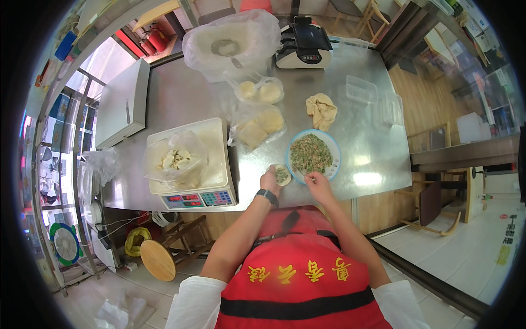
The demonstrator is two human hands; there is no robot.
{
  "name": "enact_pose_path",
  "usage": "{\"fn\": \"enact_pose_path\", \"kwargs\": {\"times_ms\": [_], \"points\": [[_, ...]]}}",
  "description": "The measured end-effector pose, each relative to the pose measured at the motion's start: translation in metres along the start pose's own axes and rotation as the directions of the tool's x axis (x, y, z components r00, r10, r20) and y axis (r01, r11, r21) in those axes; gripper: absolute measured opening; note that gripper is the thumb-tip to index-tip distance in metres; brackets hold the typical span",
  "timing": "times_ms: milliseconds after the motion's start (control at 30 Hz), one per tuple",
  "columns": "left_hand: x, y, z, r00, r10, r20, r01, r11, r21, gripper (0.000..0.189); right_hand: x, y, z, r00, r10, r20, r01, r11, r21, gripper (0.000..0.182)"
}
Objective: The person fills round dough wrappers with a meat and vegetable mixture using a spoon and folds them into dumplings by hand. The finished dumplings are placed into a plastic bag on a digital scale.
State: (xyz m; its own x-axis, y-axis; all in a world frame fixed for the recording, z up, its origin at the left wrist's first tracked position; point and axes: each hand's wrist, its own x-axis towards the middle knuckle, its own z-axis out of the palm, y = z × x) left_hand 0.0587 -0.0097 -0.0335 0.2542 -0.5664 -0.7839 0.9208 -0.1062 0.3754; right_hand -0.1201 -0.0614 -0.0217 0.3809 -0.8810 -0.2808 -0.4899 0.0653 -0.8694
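My left hand (269, 180) holds a round dough wrapper (282, 175) with a dab of green-flecked filling on it. Just right of it, my right hand (318, 186) grips a thin utensil (302, 170) whose tip reaches into the near edge of the filling. That minced filling (311, 154), flecked with green, is heaped in a white bowl with a blue rim (339, 164). Beyond the bowl a lump of dough (321, 111) lies on the metal table. Left of the bowl, a clear bag (258, 125) contains wrappers in stacks.
A digital scale (197, 197) carries an open bag of dumplings (176, 159) at left. Farther back are a bag with round dough pieces (263, 91), a plastic-lined container of flour (230, 41) and a banknote counter (304, 47). Clear plastic boxes (361, 89) stand at right.
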Motion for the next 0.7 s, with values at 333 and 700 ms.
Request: {"fn": "enact_pose_path", "kwargs": {"times_ms": [333,700], "points": [[-0.003,-0.01,0.006,0.999,-0.044,0.031,0.045,0.999,-0.012,0.034,-0.047,-0.043,0.019,0.999,-0.024,0.03,0.022,0.998,0.061,0.018],[-0.048,0.028,-0.001,0.956,-0.145,0.254,0.173,0.981,-0.091,0.041,-0.032,-0.06,-0.016,0.953,-0.052,0.298,-0.017,0.975,0.222,0.023]]}}
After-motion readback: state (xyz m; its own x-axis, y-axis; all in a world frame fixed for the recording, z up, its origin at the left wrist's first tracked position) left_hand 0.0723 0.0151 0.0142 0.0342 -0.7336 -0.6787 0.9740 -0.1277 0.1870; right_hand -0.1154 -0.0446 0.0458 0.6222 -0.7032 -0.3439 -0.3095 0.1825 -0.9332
